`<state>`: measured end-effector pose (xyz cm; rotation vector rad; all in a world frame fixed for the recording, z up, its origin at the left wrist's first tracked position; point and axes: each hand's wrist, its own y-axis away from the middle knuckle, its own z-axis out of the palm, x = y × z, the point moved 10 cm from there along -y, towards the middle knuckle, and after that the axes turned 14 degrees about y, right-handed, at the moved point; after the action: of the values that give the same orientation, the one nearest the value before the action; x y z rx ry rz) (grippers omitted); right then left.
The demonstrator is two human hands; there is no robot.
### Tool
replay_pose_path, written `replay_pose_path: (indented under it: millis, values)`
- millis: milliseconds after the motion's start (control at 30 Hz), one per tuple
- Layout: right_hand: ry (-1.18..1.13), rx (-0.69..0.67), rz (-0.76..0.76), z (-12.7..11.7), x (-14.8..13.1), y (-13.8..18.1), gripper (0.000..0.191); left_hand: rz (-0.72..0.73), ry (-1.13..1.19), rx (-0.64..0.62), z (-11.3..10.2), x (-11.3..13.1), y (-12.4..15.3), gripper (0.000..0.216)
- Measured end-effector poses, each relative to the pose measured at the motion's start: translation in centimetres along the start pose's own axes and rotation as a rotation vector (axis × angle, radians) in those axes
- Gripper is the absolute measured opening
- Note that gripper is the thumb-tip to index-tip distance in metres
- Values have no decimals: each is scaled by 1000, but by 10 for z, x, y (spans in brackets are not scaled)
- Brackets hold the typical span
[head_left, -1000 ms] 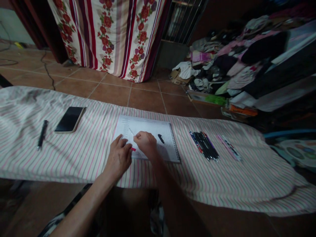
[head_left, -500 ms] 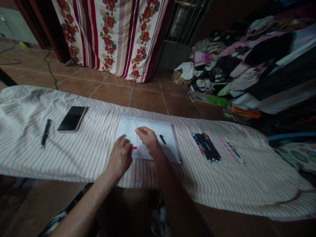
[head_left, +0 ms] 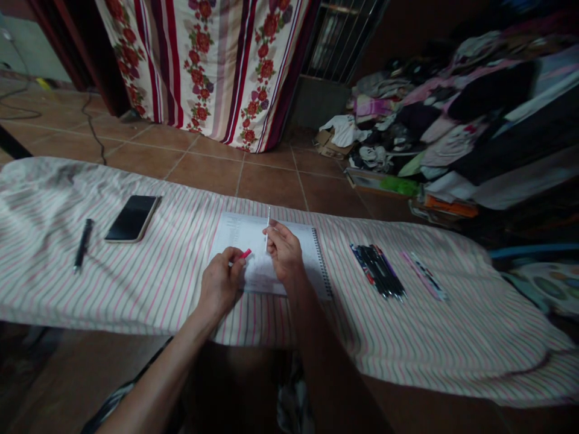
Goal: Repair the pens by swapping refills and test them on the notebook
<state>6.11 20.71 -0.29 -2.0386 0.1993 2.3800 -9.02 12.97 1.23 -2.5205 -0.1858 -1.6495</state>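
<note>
My left hand (head_left: 219,278) is closed, pinching a small pink pen cap (head_left: 245,253) between thumb and fingertips over the left part of an open spiral notebook (head_left: 253,279). Just right of it, my right hand (head_left: 286,250) grips a slim white pen (head_left: 268,218), held nearly upright with its thin end pointing up. Handwriting covers parts of the notebook's page. The pink cap and the pen are a short gap apart. My right hand and forearm cover the spot where a black cap lay.
A striped cloth (head_left: 181,289) covers the table. To the left lie a smartphone (head_left: 132,218) and a black pen (head_left: 83,246). Right of the notebook is a row of several pens (head_left: 379,271), then a pink pen (head_left: 420,274) beside a patterned one. A clothes pile (head_left: 407,114) stands beyond.
My right hand has moved right with the white pen, lifting and turning it, and now hides the black cap. The left hand has raised the pink cap slightly and curled its fingers in.
</note>
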Motion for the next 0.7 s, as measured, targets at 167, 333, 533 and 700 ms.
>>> replay_pose_path:
  millis: [167,333,533,700]
  values:
    - [26,-2,-56,-1,-9,3,35,-9,139,-43,10,0,0,13]
    - [92,0,-88,-1,-12,5,33,9,160,-41,15,-2,-2,17]
    - [137,-9,-140,1,-18,8,31,8,145,-35,14,-3,-2,17]
    - [156,-26,-155,4,-19,9,31,-4,177,-37,15,-5,-2,19]
